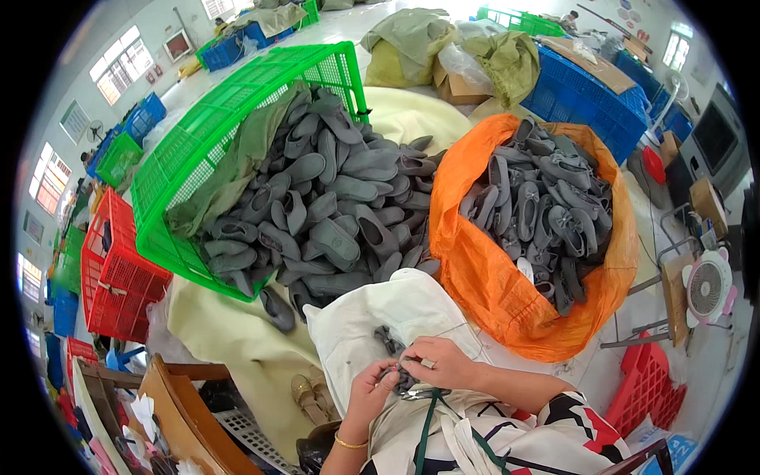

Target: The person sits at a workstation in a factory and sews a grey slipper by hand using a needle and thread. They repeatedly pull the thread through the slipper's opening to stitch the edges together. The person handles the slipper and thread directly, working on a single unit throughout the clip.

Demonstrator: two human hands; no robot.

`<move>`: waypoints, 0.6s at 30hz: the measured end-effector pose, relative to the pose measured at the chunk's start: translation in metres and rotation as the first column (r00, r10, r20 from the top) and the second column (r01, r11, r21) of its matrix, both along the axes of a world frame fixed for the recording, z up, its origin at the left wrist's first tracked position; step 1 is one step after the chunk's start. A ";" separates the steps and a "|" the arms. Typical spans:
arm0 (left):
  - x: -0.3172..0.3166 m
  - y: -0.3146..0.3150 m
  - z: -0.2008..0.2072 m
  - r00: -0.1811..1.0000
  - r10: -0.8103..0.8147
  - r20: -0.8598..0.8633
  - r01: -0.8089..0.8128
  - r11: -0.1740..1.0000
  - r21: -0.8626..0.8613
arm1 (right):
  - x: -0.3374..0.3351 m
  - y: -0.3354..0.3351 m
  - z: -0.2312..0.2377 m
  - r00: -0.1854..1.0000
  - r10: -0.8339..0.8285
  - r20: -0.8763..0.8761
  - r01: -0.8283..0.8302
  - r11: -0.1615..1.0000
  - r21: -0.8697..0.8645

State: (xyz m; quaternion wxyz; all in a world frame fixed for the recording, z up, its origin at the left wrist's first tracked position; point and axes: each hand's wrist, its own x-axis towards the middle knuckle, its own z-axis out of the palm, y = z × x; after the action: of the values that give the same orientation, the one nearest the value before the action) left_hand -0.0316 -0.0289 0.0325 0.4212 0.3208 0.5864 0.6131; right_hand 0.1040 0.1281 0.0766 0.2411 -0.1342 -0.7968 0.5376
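Observation:
Over my lap, my left hand (374,388) and my right hand (437,362) are close together, the fingers of both pinched on a small dark grey piece (391,370) that looks like a soft strip. Its exact kind is largely hidden by my fingers. More small grey strips (386,339) lie on the white cloth (348,317) just beyond my hands. Below my right hand, a metal tool (427,393), partly covered, rests on my lap near a dark green cord (427,431). My right hand wears a ring, and my left wrist a bracelet.
Grey slip-on shoes (340,190) spill from a tipped green crate (170,190) ahead. An orange sack (507,309) at the right holds grey shoes with bows (566,226). Red crates (119,277) and a wooden chair (178,404) stand left; a fan (707,289) stands far right.

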 end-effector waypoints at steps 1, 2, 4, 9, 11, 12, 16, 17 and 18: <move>0.001 -0.005 0.001 0.991 -0.074 0.111 0.079 0.996 -0.043 | 0.002 -0.001 0.003 1.000 -0.005 0.009 0.005 1.000 0.000; 0.000 -0.005 0.002 0.989 -0.074 0.131 0.082 0.995 -0.055 | 0.002 0.001 0.006 1.000 -0.001 0.019 0.001 1.000 0.002; -0.003 -0.007 0.007 0.983 -0.028 0.181 0.044 0.995 -0.090 | 0.001 0.002 0.011 0.999 0.013 0.046 -0.016 0.999 0.049; 0.003 -0.010 0.016 0.997 -0.034 0.072 0.043 0.991 -0.124 | 0.021 0.010 0.010 0.980 -0.091 0.177 0.126 0.973 -0.194; 0.002 -0.007 0.025 0.991 -0.054 0.123 0.066 0.993 -0.093 | 0.024 0.030 0.017 0.933 -0.357 -0.034 0.307 0.845 -0.438; 0.001 -0.014 0.022 0.977 -0.097 0.188 0.114 0.990 -0.078 | 0.026 0.038 0.052 0.931 -0.365 -0.006 0.351 0.901 -0.256; 0.014 -0.026 0.005 0.966 -0.020 0.257 0.018 1.000 0.011 | 0.062 0.078 0.092 0.859 -0.368 -0.356 0.366 0.928 -0.078; 0.016 -0.026 0.002 0.965 0.007 0.263 -0.007 1.000 -0.001 | 0.067 0.079 0.108 0.873 -0.254 -0.415 0.236 0.967 -0.097; 0.016 -0.026 -0.002 0.963 0.029 0.268 -0.025 1.000 -0.016 | 0.070 0.076 0.122 0.868 -0.147 -0.474 0.107 0.988 -0.110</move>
State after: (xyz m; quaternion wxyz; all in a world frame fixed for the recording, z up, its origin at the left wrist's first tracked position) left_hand -0.0154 -0.0552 0.0309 0.4904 0.2242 0.5322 0.6527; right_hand 0.1736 0.2038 0.1988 0.4606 -0.0581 -0.6791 0.5686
